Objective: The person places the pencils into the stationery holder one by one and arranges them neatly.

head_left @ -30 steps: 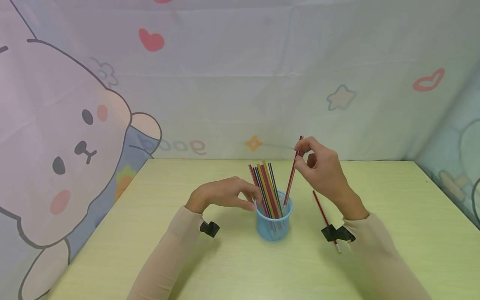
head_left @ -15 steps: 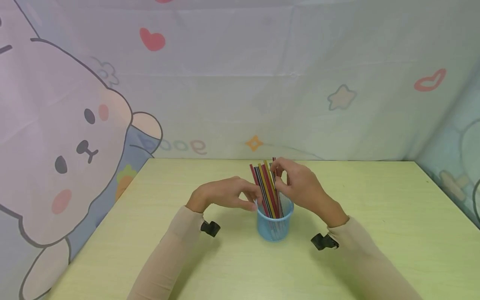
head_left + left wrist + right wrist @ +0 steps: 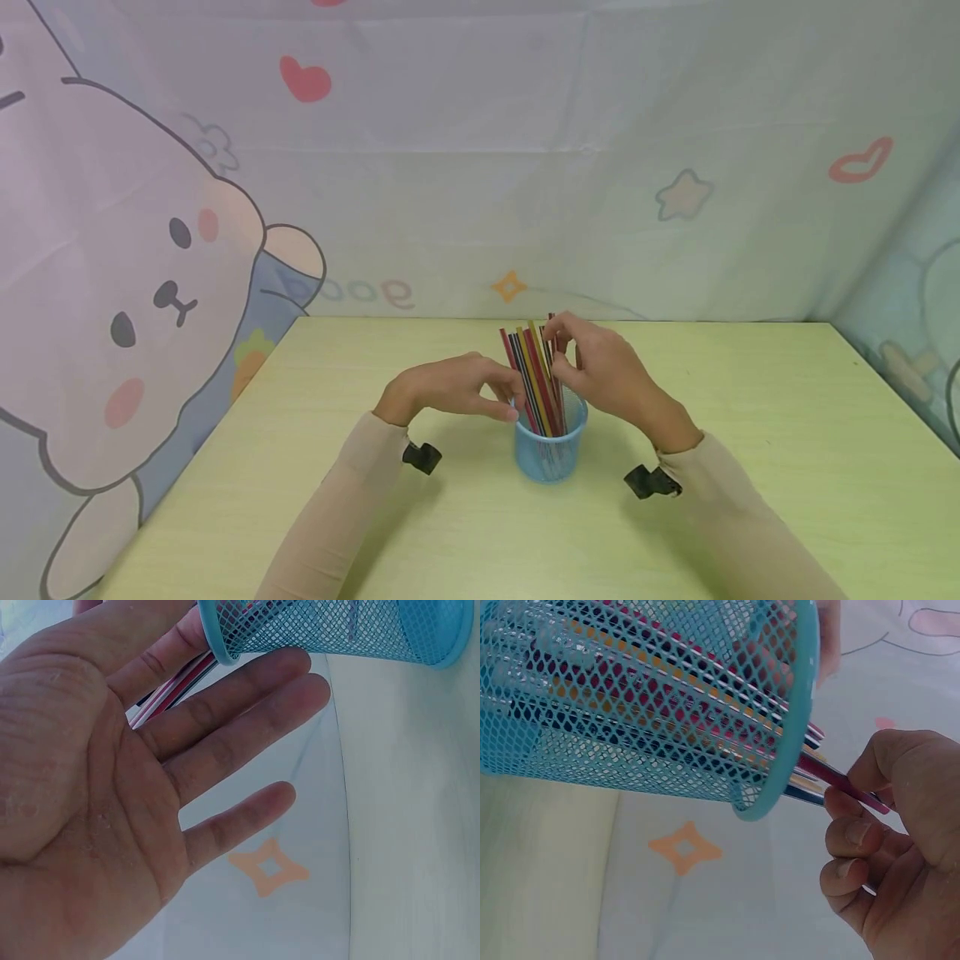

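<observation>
A light blue mesh pencil cup [image 3: 547, 458] stands upright on the table, filled with several red, yellow and dark striped pencils [image 3: 534, 367]. My left hand [image 3: 457, 385] is at its left rim; in the left wrist view the thumb and index finger meet the rim [image 3: 217, 634] while the other fingers stretch out beside the mesh. From the right, my right hand [image 3: 603, 367] reaches over the cup. Its thumb and index finger pinch a red pencil [image 3: 868, 799] near the upper end, as the right wrist view shows. That pencil's lower part is inside the cup among the others.
The pale yellow-green table [image 3: 787, 467] extends on both sides of the cup. Behind it hangs a printed cloth [image 3: 465, 192] with a cartoon bear, hearts and stars. Each wrist carries a small black camera [image 3: 422, 457].
My right hand has moved left and down with the red pencil, bringing it to the bunch. A second red pencil on the table at right is out of sight; the right arm covers that spot.
</observation>
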Action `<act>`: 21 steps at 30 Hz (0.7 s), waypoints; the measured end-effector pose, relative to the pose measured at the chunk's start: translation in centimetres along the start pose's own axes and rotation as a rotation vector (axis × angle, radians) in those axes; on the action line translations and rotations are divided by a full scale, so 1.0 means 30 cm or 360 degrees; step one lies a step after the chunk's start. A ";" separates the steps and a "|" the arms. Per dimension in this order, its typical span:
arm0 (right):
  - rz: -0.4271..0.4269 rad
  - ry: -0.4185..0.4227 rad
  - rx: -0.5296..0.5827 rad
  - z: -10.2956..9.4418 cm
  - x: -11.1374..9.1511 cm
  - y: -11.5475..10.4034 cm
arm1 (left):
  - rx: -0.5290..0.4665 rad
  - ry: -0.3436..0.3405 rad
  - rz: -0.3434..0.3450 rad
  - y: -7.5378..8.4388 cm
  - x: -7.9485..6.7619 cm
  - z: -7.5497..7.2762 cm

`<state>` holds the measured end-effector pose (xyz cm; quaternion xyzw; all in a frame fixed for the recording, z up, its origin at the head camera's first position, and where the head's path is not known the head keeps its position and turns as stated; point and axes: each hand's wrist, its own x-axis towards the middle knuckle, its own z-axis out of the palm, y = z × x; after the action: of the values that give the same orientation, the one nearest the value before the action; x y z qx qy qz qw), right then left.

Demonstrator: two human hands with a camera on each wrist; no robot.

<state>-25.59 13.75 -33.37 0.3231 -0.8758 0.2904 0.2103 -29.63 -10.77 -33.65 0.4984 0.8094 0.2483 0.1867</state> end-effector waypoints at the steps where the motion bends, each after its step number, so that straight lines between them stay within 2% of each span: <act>1: 0.0009 -0.0024 0.0004 0.006 -0.001 0.002 | 0.0003 0.0000 -0.0002 0.000 0.000 0.000; 6: 0.0012 -0.0157 -0.0019 0.036 -0.005 0.004 | 0.0017 -0.0008 -0.0019 0.004 0.001 0.000; 10: -0.0042 -0.0155 -0.0076 0.037 -0.009 0.003 | 0.0011 -0.0010 -0.0018 0.011 -0.001 -0.003; 16: -0.0090 -0.0190 -0.0069 0.009 -0.008 0.015 | 0.0016 -0.0013 -0.0020 0.011 -0.003 -0.005; 21: -0.0003 -0.0207 -0.0045 -0.031 -0.008 0.050 | 0.0029 -0.0016 -0.0018 0.009 -0.006 -0.004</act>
<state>-26.29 15.38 -33.37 0.3392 -0.8913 0.2563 0.1576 -29.42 -10.86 -33.38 0.4968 0.8134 0.2374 0.1874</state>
